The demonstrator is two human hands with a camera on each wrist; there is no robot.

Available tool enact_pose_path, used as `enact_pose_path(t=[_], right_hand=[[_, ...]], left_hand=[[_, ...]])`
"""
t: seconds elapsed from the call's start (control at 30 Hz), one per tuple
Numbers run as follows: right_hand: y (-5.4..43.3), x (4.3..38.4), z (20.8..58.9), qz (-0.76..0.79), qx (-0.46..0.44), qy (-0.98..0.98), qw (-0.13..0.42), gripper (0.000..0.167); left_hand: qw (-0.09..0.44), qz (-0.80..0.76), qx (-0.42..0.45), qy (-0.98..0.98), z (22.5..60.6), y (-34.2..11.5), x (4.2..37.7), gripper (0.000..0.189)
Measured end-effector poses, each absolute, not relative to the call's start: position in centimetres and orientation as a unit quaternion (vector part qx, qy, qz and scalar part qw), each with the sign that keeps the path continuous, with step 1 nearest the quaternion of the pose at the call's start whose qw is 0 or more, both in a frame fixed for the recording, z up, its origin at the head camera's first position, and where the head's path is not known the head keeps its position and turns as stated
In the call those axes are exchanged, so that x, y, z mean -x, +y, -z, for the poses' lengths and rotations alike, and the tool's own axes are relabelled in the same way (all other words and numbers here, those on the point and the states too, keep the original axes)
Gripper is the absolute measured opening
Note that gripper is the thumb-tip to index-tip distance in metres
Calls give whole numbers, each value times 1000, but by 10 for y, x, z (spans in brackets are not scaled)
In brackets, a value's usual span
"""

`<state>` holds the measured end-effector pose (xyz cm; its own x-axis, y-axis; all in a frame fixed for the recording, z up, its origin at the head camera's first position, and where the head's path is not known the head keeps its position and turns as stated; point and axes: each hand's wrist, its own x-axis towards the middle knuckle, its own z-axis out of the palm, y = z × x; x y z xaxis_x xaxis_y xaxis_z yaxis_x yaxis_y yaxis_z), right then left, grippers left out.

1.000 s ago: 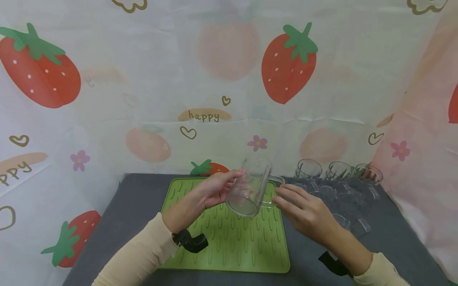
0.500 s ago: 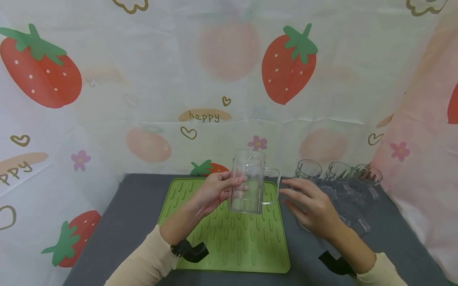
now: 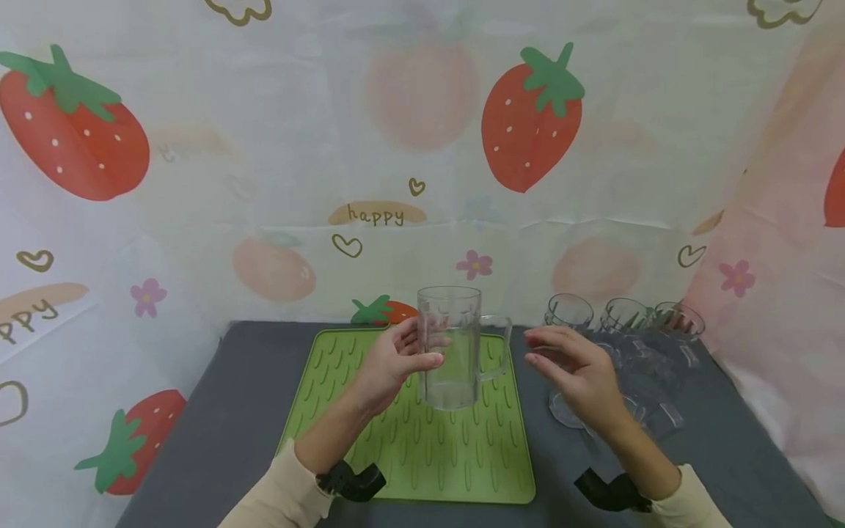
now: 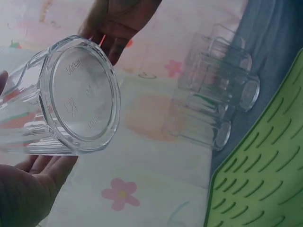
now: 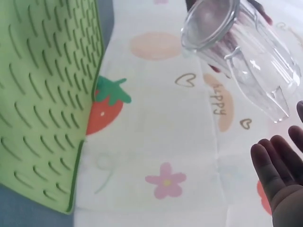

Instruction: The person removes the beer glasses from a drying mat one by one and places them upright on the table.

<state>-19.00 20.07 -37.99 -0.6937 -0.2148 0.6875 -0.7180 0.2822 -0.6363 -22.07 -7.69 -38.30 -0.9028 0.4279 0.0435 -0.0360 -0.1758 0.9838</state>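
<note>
A clear beer mug stands upright in the air over the green mat, its handle facing right. My left hand grips the mug's left side, with the thumb across its front. In the left wrist view the mug's round base shows, with raised lettering that includes "500ml". My right hand is held just right of the handle, apart from it, fingers loosely bent with nothing between them. The right wrist view shows the mug beyond the fingers of that hand.
Several more clear mugs stand grouped on the right of the dark grey table, partly behind my right hand. A fabric backdrop printed with strawberries rises behind the table's far edge. A black strap device sits on each wrist.
The mug was tilted with its base toward me and is now upright, slightly further left. My right hand, which was at the handle, has drawn back to the right.
</note>
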Motion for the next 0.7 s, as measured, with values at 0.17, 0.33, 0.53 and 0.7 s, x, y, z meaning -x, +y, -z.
enact_pose_path(t=[0.17, 0.33, 0.53, 0.7], right_hand=[[197, 191, 384, -599, -273, -730, 186, 30], [193, 193, 388, -659, -253, -695, 138, 29], [190, 193, 393, -705, -243, -659, 94, 29], [188, 192, 396, -703, -229, -669, 79, 30]], left_hand=[[128, -751, -170, 626, 387, -77, 217, 81], [123, -752, -180, 622, 391, -77, 214, 89], [123, -734, -193, 640, 394, -77, 212, 93], [105, -719, -207, 655, 397, -76, 210, 90]])
